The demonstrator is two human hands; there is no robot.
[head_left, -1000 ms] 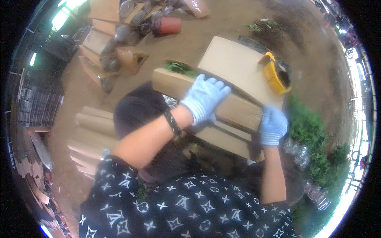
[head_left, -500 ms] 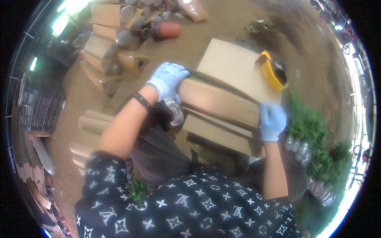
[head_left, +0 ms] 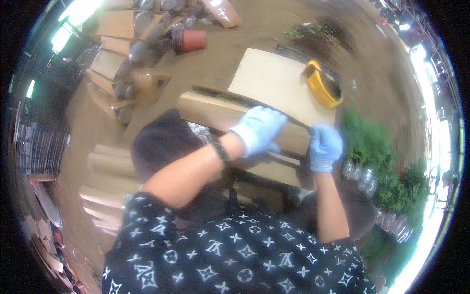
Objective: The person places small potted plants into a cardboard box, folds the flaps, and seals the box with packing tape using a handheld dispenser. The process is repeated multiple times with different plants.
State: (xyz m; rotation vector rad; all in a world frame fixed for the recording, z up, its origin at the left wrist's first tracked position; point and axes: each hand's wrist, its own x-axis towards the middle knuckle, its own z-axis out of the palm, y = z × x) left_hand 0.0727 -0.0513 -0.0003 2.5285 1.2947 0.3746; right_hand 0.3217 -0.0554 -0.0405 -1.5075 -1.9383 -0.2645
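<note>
A long brown cardboard box [head_left: 208, 109] rests tilted across my legs, its large flap [head_left: 274, 81] folded out on the far side. Something green shows in the narrow gap along its top. My left hand [head_left: 257, 131], in a pale blue glove, is on the middle of the near panel, fingers curled over the upper edge and thumb below; motion softens its outline. At the box's right end, my gloved right hand [head_left: 325, 148] is closed on the corner. On the flap lies a yellow tape dispenser [head_left: 324, 89], beyond both hands.
Leafy green plants [head_left: 369, 142] in clear wrapping stand to the right. Flat cardboard pieces [head_left: 105, 183] are stacked at the left. Farther off are open boxes [head_left: 110, 63] with wrapped bundles and a reddish pot [head_left: 191, 40]. A dark crate [head_left: 293, 53] shows behind the flap.
My left hand has left the box's left end and moved right to the middle of its near panel. My right hand stays at the right corner. The view has shifted slightly.
</note>
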